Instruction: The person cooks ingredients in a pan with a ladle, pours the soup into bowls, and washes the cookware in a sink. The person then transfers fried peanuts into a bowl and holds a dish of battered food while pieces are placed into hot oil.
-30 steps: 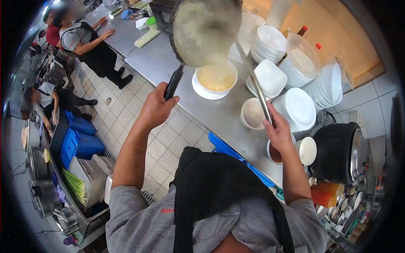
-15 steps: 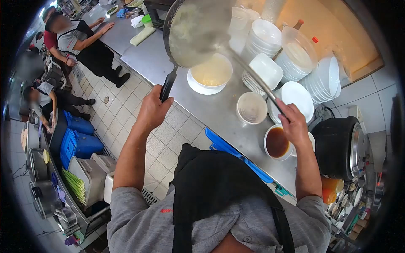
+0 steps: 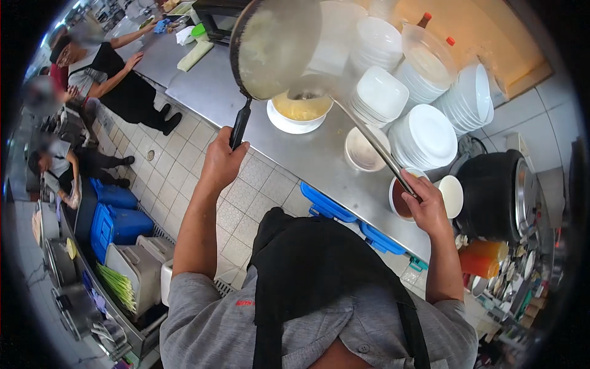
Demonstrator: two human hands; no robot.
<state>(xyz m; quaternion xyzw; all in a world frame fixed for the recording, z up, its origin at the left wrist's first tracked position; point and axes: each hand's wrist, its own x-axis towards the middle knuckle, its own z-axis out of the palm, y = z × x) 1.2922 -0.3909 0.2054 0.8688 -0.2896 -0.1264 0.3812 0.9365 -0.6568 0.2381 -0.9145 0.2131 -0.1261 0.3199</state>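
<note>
My left hand [image 3: 224, 157] is closed around the black handle of a dark wok [image 3: 270, 52], tilted above the counter with pale, steamy contents. In my right hand [image 3: 424, 200] is the long metal handle of a ladle [image 3: 365, 132]; its bowl lies at the wok's lower right edge. Just beneath hangs no gap that I can make out over a white bowl [image 3: 302, 112] of yellowish food, which rests on a white plate [image 3: 289, 128]. A bowl of reddish-brown sauce [image 3: 399, 200] is partly hidden by my right hand. Beside it is a cream bowl [image 3: 451, 195].
Stacked white plates [image 3: 430, 135], square dishes [image 3: 381, 92] and bowls [image 3: 473, 98] crowd the counter's right side. A black cooker [image 3: 491, 194] stands near them. Blue bins [image 3: 120, 227] are at the left. Several people stand beyond, one at the steel counter [image 3: 209, 92].
The wok has shifted slightly left, and the ladle's bowl now shows over the bowl of food. My right hand is lower, over the sauce bowl. A co-worker's arm has reached farther across the counter.
</note>
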